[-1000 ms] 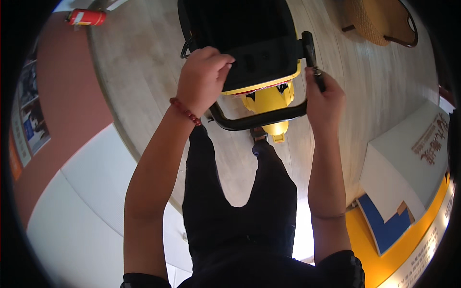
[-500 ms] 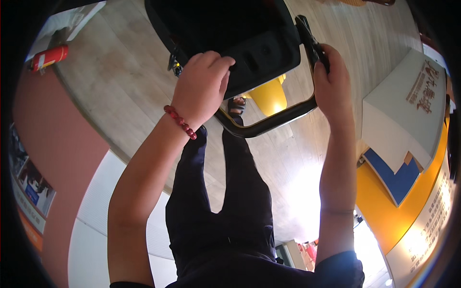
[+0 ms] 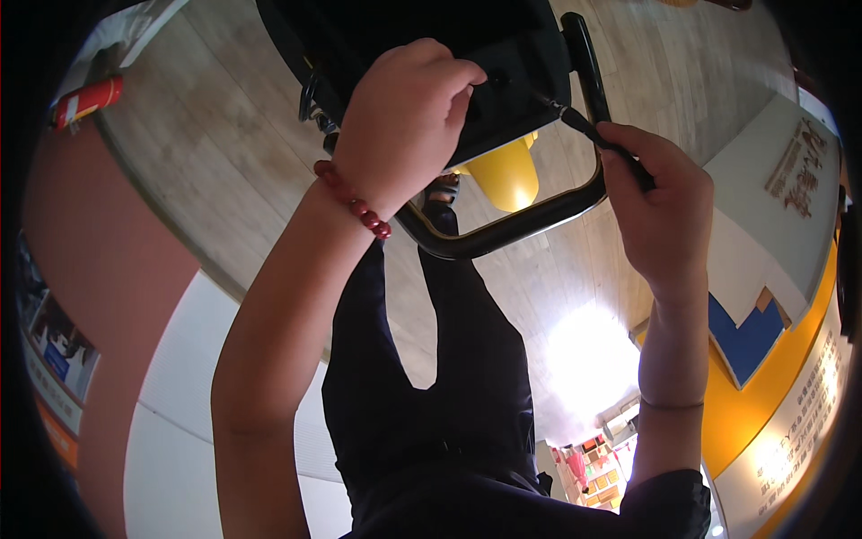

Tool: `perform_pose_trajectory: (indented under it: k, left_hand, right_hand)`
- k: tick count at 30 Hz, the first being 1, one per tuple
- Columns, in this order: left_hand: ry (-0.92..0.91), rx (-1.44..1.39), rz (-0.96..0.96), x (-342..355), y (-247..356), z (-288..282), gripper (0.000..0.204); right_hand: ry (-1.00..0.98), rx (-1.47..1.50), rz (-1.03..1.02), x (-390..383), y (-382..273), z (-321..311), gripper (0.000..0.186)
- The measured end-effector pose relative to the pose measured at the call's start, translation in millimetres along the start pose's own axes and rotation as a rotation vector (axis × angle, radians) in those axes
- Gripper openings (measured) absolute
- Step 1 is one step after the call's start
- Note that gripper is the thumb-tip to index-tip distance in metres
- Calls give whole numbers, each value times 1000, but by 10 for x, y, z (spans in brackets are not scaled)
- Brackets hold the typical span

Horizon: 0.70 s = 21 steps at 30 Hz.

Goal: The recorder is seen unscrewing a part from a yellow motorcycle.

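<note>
A dark black body with a flat panel (image 3: 516,108) fills the top middle. A bent black tube handle (image 3: 530,225) loops from it toward me. Over the panel is my left hand (image 3: 409,112), thumb and fingertips pinched together; whatever they hold, if anything, is hidden. A red bead bracelet (image 3: 359,208) circles that wrist. My right hand (image 3: 660,193) is closed around a slim black tool (image 3: 584,123) with a silvery tip, its exact kind unclear. The tip points left at the panel's right edge, beside the handle's right arm.
Under the panel shows a yellow part (image 3: 507,180), close to my sandalled foot (image 3: 443,190). Wood-look floor (image 3: 242,108) surrounds it. A red fire extinguisher (image 3: 88,101) is at the far left, past a pink panel (image 3: 108,242). White and yellow display stands (image 3: 745,180) stand on the right.
My left hand has moved up and right, farther over the panel. My right hand has shifted right and down, and the tool's tip now points left toward the panel rather than up.
</note>
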<state>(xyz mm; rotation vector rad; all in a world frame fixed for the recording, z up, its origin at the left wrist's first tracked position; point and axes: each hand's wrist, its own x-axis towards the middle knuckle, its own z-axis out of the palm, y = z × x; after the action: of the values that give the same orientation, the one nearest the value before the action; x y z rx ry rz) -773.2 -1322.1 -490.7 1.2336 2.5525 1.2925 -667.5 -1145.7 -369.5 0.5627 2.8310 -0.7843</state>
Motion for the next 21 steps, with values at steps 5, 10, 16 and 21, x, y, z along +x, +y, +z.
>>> perform_pose_trajectory:
  k: [5,10,16,21]
  left_hand:
    - [-57,153,42,61,60,129,15]
    - [-197,374,-50,45,249,169,23]
    - [-129,441,-80,47,335,322,13]
    - [-259,331,-85,227,230,267,8]
  right_hand:
    - [32,-97,-127,39,19,9,19]
    - [75,-5,-8,-73,66,-26,18]
    - [111,105,54,-317,160,59,18]
    - [153,215,59,-442,261,-26,18]
